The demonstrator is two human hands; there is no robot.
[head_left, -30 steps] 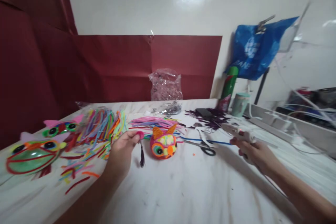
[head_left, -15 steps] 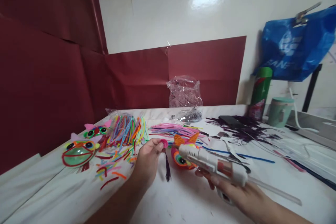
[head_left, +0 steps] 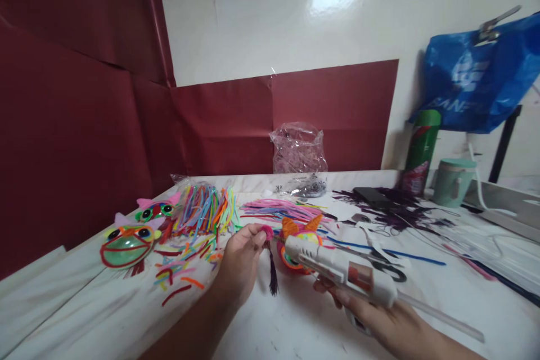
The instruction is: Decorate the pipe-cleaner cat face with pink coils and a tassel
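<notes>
L hand (head_left: 239, 263): lower ctr of frame; I saw thumb & fingertips pinched together on the rim of a pink disc.
Pink disc (head_left: 267, 232): just below ctr of frame, held above the table (head_left: 304, 326).
Tassel (head_left: 273, 275): dark, hung straight down below the disc.
R hand (head_left: 375, 316): lower R of ctr; fingers wrapped around the handle of a glue gun.
Glue gun (head_left: 333, 261): white body, approx. level, nozzle end aimed L at the disc & near it; whether they touched, I couldn't tell from where I stood.
Glue stick (head_left: 441, 315): translucent rod, protruded from the rear of the gun, lower R.
Orange-eared figure (head_left: 310, 238): ctr, behind the gun & partly hidden by it.
Scissors (head_left: 394, 271): R of ctr, on the table, partly covered by the gun.
Blue stem (head_left: 415, 256): R of ctr, lay beyond the scissors.
Pipe-cleaner bundle (head_left: 206, 208): L of ctr, multi-colour; cut bits (head_left: 177, 295) were scattered nearer the viewer.
Green-mouthed mask (head_left: 126, 246): lower L, on the table.
Purple strips (head_left: 400, 218): R side, piled around a dark phone (head_left: 372, 198).
</notes>
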